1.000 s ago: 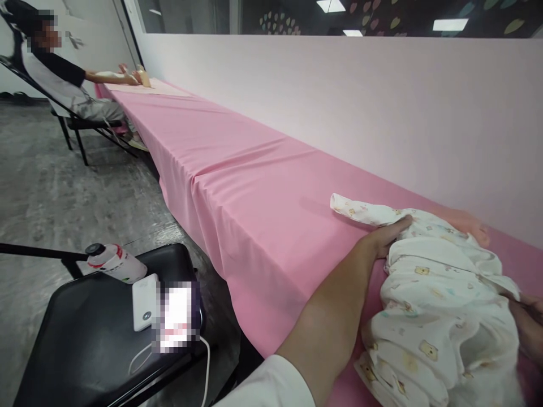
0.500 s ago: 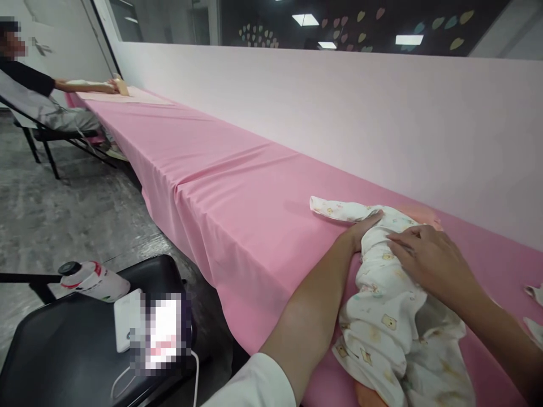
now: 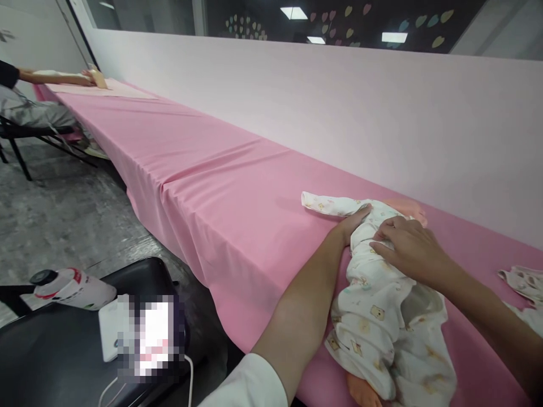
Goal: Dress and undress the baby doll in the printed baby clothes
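A white baby garment [image 3: 373,288] with a small bear print lies along the near right part of the pink-covered table. One sleeve [image 3: 324,203] stretches out to the left. Peach-orange parts, like a doll's limbs, show at its far end [image 3: 409,209] and out of its lower end [image 3: 363,391]. My left hand [image 3: 357,221] is closed around the garment's left side near the sleeve, thumb on top, the other fingers hidden by cloth. My right hand [image 3: 409,246] rests over the chest, fingers bent, with thumb and index fingertip slightly apart at the cloth.
More printed cloth [image 3: 524,282] lies at the right edge. A black chair [image 3: 55,350] at lower left holds a bottle [image 3: 76,288], a white device [image 3: 111,330] and a blurred bright-screened object with a cable. A white wall [image 3: 339,102] runs behind the table; another person's arm [image 3: 63,78] reaches over its far end.
The view has swung slightly right, so things sit farther left and more cloth shows at right. My right thumb and index finger have parted a little; my left hand keeps its place.
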Demonstrator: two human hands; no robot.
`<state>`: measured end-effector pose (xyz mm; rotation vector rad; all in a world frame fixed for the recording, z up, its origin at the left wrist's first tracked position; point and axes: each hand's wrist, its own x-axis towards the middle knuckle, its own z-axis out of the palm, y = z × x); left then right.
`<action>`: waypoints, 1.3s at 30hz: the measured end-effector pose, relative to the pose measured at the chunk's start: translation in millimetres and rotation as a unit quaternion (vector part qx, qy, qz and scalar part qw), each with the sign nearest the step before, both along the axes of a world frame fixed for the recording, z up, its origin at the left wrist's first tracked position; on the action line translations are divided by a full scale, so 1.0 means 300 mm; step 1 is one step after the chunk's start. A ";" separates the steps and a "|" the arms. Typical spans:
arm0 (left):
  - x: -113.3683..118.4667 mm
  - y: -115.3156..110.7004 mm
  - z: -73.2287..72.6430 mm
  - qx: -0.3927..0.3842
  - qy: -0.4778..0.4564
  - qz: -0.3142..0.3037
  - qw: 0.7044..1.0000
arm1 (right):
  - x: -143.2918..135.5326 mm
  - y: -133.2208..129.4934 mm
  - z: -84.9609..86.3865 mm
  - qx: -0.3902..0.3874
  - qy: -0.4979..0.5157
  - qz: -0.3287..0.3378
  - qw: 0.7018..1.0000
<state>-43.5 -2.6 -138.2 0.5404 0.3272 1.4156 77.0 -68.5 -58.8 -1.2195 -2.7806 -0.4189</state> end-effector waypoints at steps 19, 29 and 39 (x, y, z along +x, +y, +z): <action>0.027 0.009 -0.030 -0.013 0.043 -0.140 0.989 | 0.040 0.119 0.006 -0.002 0.127 -0.073 0.989; 0.040 -0.043 0.016 -0.041 0.061 -0.134 0.988 | 0.121 0.027 0.011 -0.008 0.123 -0.082 0.989; 0.061 -0.093 0.059 -0.038 0.075 -0.090 0.992 | 0.119 0.039 0.022 -0.069 0.175 -0.128 0.974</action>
